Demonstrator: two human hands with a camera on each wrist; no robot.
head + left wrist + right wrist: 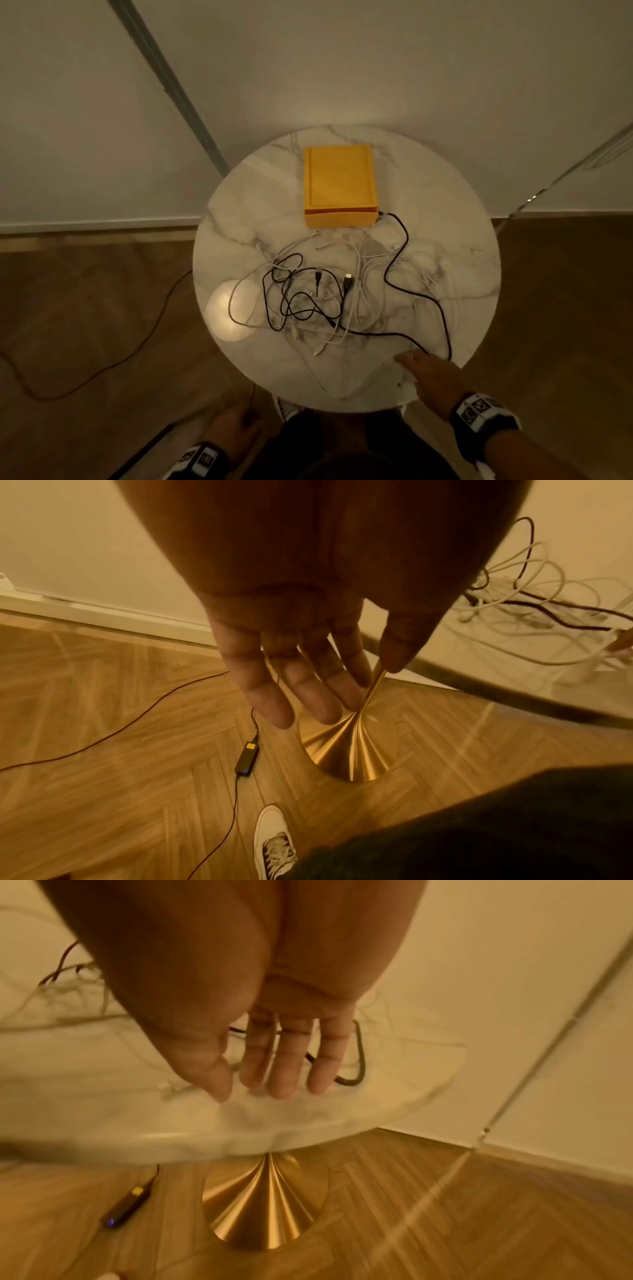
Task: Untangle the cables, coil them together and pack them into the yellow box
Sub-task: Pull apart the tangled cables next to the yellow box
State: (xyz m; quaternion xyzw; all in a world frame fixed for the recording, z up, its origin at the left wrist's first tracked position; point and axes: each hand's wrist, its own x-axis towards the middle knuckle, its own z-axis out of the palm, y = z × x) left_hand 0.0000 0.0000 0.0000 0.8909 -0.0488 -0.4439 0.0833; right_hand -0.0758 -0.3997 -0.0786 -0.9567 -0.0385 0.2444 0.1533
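A tangle of black and white cables (318, 294) lies across the middle of the round marble table (239, 246). Behind it stands the yellow box (339, 186), its drawer side facing me. My right hand (428, 373) reaches over the near right edge with straight fingers (284, 1069), just short of a black cable loop (356, 1066); it holds nothing. My left hand (233, 428) hangs below the table's near left edge, fingers (294, 688) relaxed and empty. The cable tangle (534, 601) shows at the right of the left wrist view.
The table stands on a brass pedestal base (349, 750) on wooden flooring. A black power adapter (247, 757) with its thin cord lies on the floor at the left. A white shoe (274, 840) is near the base. Walls stand close behind the table.
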